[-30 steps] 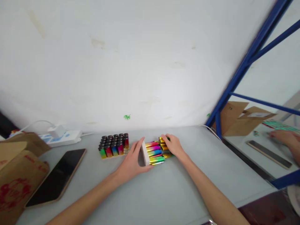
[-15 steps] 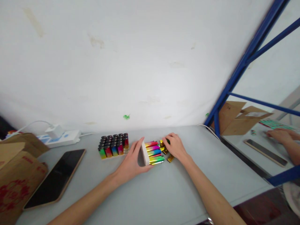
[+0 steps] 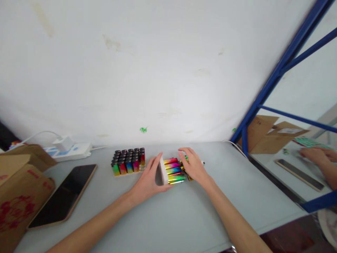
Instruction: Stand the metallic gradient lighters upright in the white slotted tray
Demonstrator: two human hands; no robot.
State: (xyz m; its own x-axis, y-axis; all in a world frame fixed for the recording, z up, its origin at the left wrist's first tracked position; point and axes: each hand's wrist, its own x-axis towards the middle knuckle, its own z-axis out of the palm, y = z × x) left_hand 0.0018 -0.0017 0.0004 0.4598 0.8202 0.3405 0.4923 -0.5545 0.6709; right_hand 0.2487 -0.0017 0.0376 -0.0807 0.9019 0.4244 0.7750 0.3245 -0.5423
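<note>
- A white wall (image 3: 168,80) spans from 10 o'clock across 12 to 2 o'clock, with faded tan smudges (image 3: 112,43) toward 11.
- Light falls brightest on it between 12 and 1 o'clock.
- A plain grey table (image 3: 163,225) spreads across 6 o'clock.
- A blue metal frame (image 3: 273,82) slants between 2 and 3 o'clock.
- Beyond it, a pale second table (image 3: 292,158) lies toward 3 o'clock.

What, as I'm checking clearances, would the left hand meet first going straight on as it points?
The left hand would meet the white tray between its thumb and fingers, then probably the lighters; depth is unclear.
</note>
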